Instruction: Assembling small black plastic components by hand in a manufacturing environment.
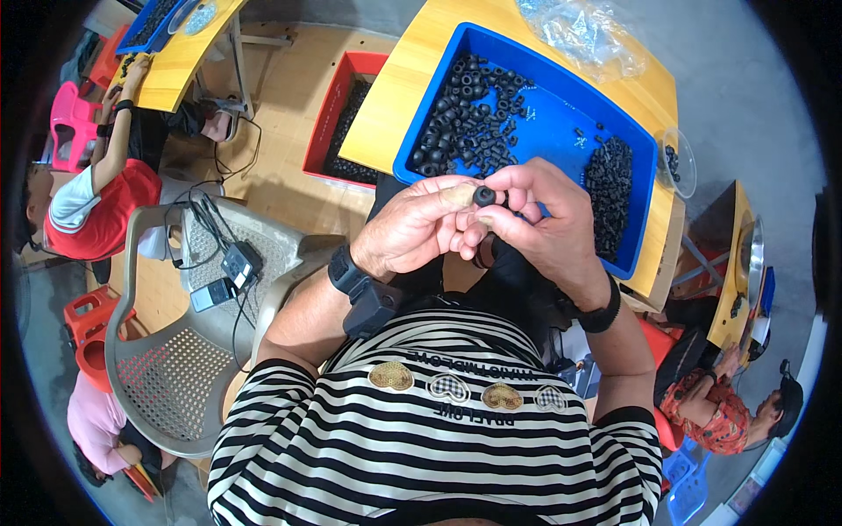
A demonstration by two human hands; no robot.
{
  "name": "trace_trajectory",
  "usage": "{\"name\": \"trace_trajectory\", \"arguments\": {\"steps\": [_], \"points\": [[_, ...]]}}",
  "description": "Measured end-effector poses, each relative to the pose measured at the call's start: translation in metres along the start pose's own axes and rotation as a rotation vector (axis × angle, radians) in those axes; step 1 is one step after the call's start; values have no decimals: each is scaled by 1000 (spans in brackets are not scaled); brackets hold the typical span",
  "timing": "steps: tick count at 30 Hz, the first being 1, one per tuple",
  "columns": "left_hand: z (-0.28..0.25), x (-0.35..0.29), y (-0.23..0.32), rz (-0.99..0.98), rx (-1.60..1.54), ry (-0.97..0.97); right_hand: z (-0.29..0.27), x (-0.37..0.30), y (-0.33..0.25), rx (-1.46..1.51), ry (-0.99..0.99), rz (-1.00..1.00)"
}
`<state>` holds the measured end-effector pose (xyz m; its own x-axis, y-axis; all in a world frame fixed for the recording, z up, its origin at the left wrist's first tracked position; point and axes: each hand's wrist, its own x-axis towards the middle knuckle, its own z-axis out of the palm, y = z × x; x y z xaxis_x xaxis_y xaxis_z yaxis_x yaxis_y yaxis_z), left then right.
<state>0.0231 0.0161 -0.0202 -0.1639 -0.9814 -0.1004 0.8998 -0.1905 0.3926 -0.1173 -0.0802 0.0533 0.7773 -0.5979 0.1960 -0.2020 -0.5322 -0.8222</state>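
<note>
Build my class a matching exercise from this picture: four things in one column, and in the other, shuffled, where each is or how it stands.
Things
1. small black part
2. clear plastic bag
3. red bin
4. grey chair

Places and states
A. has a small black device lying on it
B. on the yellow table, beyond the blue tray
C. held at the fingertips of the left hand and right hand
D. beside the table's left edge, with dark parts inside

Right pairs: 1-C, 2-B, 3-D, 4-A
</note>
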Motion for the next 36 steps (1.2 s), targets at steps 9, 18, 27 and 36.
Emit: {"name": "trace_trajectory", "arguments": {"steps": [9,18,27,36], "points": [[5,0,-2,-55,-61,50,-3,1,8,80,-33,-73],[6,-1,-1,-21,-90,86,0,-1,9,87,-39,88],[7,-3,-5,132,124,141,2,-3,19,41,12,-44],[11,-2,-7,351,495,174,10,-15,33,571,-40,128]]}}
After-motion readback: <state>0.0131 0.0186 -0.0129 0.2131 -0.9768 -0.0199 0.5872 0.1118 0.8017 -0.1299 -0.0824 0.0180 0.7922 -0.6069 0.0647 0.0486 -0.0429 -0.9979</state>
